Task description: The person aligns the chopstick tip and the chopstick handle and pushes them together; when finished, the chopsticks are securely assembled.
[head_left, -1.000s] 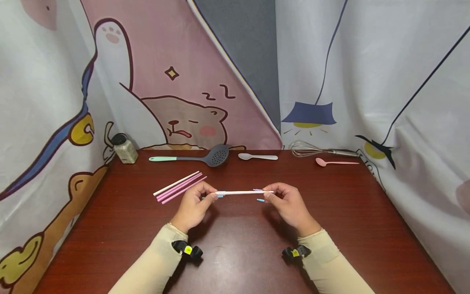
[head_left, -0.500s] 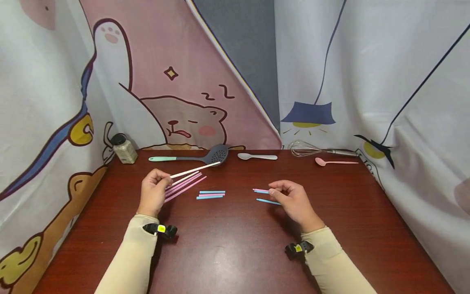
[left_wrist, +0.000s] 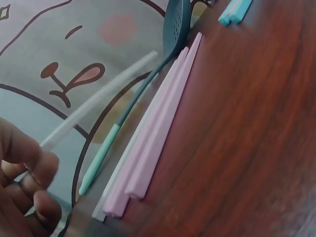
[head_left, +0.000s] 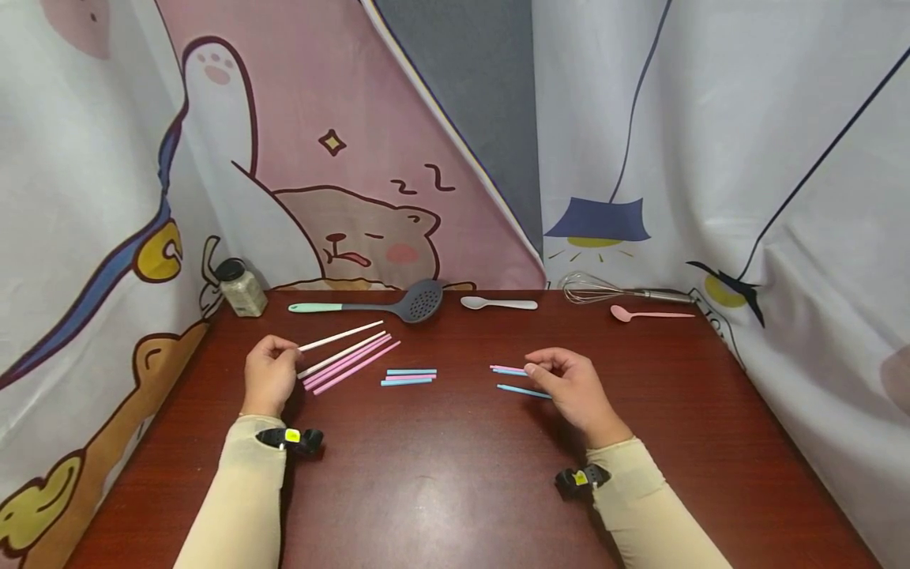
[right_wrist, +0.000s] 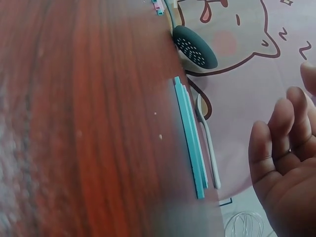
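At the table's left, my left hand [head_left: 270,375] pinches one end of a white chopstick [head_left: 341,336]. In the left wrist view that chopstick [left_wrist: 101,98] slants up from the fingertips, apart from the row below it. This row has another white chopstick [head_left: 343,353] and pink chopsticks [head_left: 358,367] side by side. My right hand [head_left: 569,387], at centre right, has loosely bent fingers with nothing seen between them in the right wrist view. Beneath it lie thin blue and pink sticks [head_left: 522,390], partly hidden by the hand. Shorter blue and pink sticks [head_left: 408,377] lie at the centre.
Along the table's back edge are a jar [head_left: 242,291], a slotted spoon [head_left: 419,302] with a mint handle, a white spoon [head_left: 498,303], a whisk [head_left: 626,291] and a pink spoon [head_left: 650,314]. Printed cloth [head_left: 462,237] hangs behind the table.
My left hand has carried the white chopstick leftward from the centre to beside the row. My right hand has let go of that chopstick's other end and shifted slightly right.
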A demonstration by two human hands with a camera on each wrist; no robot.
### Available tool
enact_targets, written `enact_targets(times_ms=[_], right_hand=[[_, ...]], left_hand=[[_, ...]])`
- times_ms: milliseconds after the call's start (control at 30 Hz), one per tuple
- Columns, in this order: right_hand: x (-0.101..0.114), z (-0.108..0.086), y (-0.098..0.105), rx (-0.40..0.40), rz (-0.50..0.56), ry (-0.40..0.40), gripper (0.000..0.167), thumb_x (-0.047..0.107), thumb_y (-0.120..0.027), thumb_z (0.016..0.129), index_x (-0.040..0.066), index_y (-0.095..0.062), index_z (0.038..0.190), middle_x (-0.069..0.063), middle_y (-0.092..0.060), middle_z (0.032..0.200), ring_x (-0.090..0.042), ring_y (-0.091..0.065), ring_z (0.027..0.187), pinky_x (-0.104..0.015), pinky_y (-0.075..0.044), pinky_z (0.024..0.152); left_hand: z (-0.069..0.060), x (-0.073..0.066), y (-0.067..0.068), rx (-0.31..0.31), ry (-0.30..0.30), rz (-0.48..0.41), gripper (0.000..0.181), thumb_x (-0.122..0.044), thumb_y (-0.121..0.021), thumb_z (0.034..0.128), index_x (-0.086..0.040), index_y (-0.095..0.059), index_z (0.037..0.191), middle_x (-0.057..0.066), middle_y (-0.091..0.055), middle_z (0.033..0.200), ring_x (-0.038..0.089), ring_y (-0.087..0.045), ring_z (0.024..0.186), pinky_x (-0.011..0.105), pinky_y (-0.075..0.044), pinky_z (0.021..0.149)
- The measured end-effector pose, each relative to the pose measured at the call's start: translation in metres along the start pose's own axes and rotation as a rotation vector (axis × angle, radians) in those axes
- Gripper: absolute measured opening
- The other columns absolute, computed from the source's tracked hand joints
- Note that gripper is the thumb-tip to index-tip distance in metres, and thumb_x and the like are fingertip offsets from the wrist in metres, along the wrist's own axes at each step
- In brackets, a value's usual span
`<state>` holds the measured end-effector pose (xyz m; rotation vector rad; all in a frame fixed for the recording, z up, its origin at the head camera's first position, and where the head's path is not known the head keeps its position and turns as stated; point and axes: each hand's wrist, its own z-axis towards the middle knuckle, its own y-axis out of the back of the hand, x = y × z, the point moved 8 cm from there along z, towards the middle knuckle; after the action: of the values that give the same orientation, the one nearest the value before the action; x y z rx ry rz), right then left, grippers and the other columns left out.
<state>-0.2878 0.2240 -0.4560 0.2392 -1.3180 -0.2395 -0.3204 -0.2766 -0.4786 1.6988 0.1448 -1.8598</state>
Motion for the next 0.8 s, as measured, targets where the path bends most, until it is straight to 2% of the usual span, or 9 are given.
enact_targets(times_ms=[133, 233, 333, 433, 567, 800], right_hand=[[0.000, 0.000, 0.000, -0.002, -0.009, -0.026, 0.022, 0.004, -0.077, 0.094, -0.007, -0.073, 0.112, -0.003, -0.066, 0.080, -0.004, -0.054, 0.067, -0.021, -0.045, 0.058], [0.000, -0.001, 0.000, 0.001, -0.009, -0.041, 0.022, 0.004, -0.076, 0.095, -0.008, -0.073, 0.113, -0.003, -0.065, 0.079, -0.004, -0.054, 0.066, -0.021, -0.044, 0.058], [0.000, -0.001, 0.000, 0.006, 0.003, -0.050, 0.023, 0.005, -0.076, 0.095, -0.008, -0.073, 0.113, -0.002, -0.065, 0.079, -0.005, -0.054, 0.066, -0.021, -0.045, 0.058], [0.000, -0.001, -0.001, 0.012, 0.016, -0.058, 0.024, 0.005, -0.077, 0.095, -0.009, -0.072, 0.114, -0.002, -0.065, 0.078, -0.005, -0.055, 0.066, -0.021, -0.046, 0.058], [-0.003, -0.001, -0.001, 0.016, 0.009, -0.073, 0.024, 0.005, -0.076, 0.095, -0.009, -0.072, 0.114, -0.001, -0.065, 0.078, -0.005, -0.055, 0.066, -0.021, -0.046, 0.059], [-0.007, 0.001, -0.002, 0.026, -0.060, -0.102, 0.020, 0.001, -0.073, 0.096, -0.011, -0.071, 0.113, -0.006, -0.064, 0.078, -0.005, -0.052, 0.064, -0.022, -0.045, 0.055]], left_hand=[[0.000, 0.002, 0.001, 0.030, 0.010, 0.115, 0.007, 0.000, -0.064, 0.0870, -0.006, -0.066, 0.086, -0.003, -0.062, 0.072, 0.010, -0.053, 0.070, 0.025, -0.042, 0.060], [-0.001, 0.004, -0.001, 0.081, 0.026, 0.215, 0.005, -0.006, -0.064, 0.0926, -0.006, -0.068, 0.094, 0.006, -0.066, 0.079, 0.015, -0.056, 0.072, 0.029, -0.043, 0.062], [-0.002, 0.006, -0.002, 0.128, 0.048, 0.319, 0.014, -0.013, -0.063, 0.0987, -0.004, -0.070, 0.105, 0.012, -0.071, 0.091, 0.023, -0.061, 0.081, 0.038, -0.041, 0.074], [-0.003, 0.009, -0.002, 0.156, 0.074, 0.390, 0.019, -0.019, -0.061, 0.1023, -0.005, -0.071, 0.111, 0.015, -0.072, 0.101, 0.031, -0.064, 0.095, 0.051, -0.037, 0.086], [-0.004, 0.013, -0.002, 0.185, 0.094, 0.442, 0.019, -0.021, -0.060, 0.1037, -0.005, -0.071, 0.109, 0.019, -0.071, 0.106, 0.040, -0.063, 0.106, 0.064, -0.031, 0.094], [-0.004, 0.018, -0.001, 0.217, 0.122, 0.508, 0.020, -0.022, -0.061, 0.1023, -0.005, -0.073, 0.105, 0.021, -0.073, 0.110, 0.042, -0.063, 0.108, 0.064, -0.029, 0.091]])
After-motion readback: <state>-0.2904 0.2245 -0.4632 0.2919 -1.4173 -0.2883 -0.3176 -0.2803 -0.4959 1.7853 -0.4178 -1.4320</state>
